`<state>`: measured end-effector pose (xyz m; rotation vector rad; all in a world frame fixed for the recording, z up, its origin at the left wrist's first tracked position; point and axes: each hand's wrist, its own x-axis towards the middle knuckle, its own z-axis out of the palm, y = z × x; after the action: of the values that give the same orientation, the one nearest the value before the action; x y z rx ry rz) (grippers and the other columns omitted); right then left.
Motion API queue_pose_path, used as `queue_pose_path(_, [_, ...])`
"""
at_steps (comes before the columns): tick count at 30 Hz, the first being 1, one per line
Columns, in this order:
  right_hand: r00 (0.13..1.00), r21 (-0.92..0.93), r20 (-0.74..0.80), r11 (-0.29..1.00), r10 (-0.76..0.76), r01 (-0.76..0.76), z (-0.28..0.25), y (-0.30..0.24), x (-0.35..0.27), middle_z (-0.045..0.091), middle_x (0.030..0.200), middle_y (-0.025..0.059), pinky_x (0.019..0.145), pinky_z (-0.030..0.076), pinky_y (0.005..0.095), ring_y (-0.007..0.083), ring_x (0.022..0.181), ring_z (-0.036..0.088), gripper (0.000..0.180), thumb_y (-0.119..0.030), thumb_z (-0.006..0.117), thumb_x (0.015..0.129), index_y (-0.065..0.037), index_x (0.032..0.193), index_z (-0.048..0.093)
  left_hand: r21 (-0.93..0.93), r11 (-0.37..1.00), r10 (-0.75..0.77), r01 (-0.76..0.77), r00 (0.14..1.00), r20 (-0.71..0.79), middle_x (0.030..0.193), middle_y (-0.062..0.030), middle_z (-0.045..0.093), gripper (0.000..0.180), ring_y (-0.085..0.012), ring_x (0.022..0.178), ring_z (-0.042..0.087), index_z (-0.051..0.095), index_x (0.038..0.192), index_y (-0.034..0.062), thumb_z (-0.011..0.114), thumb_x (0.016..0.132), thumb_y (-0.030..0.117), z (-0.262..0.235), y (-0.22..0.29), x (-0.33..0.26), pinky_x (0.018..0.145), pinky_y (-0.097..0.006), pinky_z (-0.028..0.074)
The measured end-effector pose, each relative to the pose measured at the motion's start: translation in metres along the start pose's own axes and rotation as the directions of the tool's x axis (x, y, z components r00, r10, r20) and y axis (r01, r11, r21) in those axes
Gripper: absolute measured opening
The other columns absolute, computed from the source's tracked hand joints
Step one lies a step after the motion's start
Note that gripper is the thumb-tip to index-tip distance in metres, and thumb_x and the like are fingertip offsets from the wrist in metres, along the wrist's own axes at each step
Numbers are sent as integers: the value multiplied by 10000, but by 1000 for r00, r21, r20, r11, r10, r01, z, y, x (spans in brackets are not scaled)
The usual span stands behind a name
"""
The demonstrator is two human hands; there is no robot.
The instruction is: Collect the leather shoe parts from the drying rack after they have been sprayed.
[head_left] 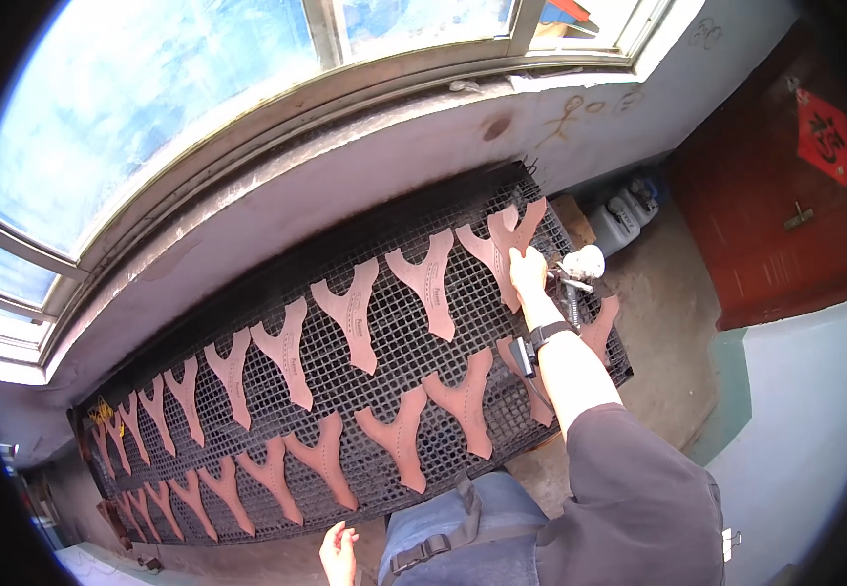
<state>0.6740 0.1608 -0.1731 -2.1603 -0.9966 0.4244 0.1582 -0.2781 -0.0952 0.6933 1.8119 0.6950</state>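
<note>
My right hand [529, 272] reaches to the far right corner of a black mesh rack [399, 366]. Its fingers are closed on a Y-shaped pinkish-tan piece [531, 223], which overlaps a similar Y-shaped piece [482, 249]. Just right of that hand is a spray gun [572, 283] with a white cup [585, 262]; its support is hidden. A black band with a small device [524, 355] circles my right wrist. Low in the picture, before the rack's near edge, my left hand [338, 555] is empty, its fingers loosely bent and apart.
Several more Y-shaped pieces [350, 311] lie in two rows along the rack. A windowed wall [423, 127] runs behind it. White plastic jugs [617, 227] stand on the floor beyond the right end, near a dark red door [765, 176]. Some yellow material [103, 410] sits at the far left end.
</note>
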Motion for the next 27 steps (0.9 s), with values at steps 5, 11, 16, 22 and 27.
queue_pose_path(5, [957,-84,-226,982,-182,167,-5,7,-1,675,1096,226,908,507,477,412,1034,644,291,-244,616,946,-33,1132,688,205,976,58,-69,996,61,1056,-77,725,293,-139,938,683,649,1293,7,597,1019,95,9,25,2,859,-275,535])
queue_pose_path(11, [994,286,21,954,-103,93,-17,-40,-52,531,713,174,677,449,428,274,655,482,364,-295,642,939,12,787,519,213,976,44,-50,999,30,1051,-86,722,296,-143,917,684,654,1285,6,606,1016,119,17,31,-3,852,-276,533])
queue_pose_path(16, [785,568,616,730,-72,-379,-8,-82,-167,382,739,-64,620,358,313,78,697,352,338,-238,697,937,-97,740,461,87,995,37,-39,999,22,1037,-116,721,303,-168,895,701,627,1293,-18,590,1006,72,13,3,-1,833,-289,557])
queue_pose_path(22, [412,342,896,851,-167,-399,3,-103,-306,675,920,8,767,479,291,89,843,558,226,-218,641,979,-6,1041,690,94,994,57,-51,996,-64,1044,-138,743,319,-171,925,723,650,1277,5,643,977,114,-20,-39,-11,849,-299,572])
queue_pose_path(27, [123,212,977,862,-174,-460,12,-112,-406,721,1002,6,783,507,263,79,871,626,229,-161,637,979,-18,1141,713,52,998,40,-30,975,-218,1048,-133,759,368,-202,931,726,683,1269,72,696,937,231,-71,-92,-45,859,-333,568])
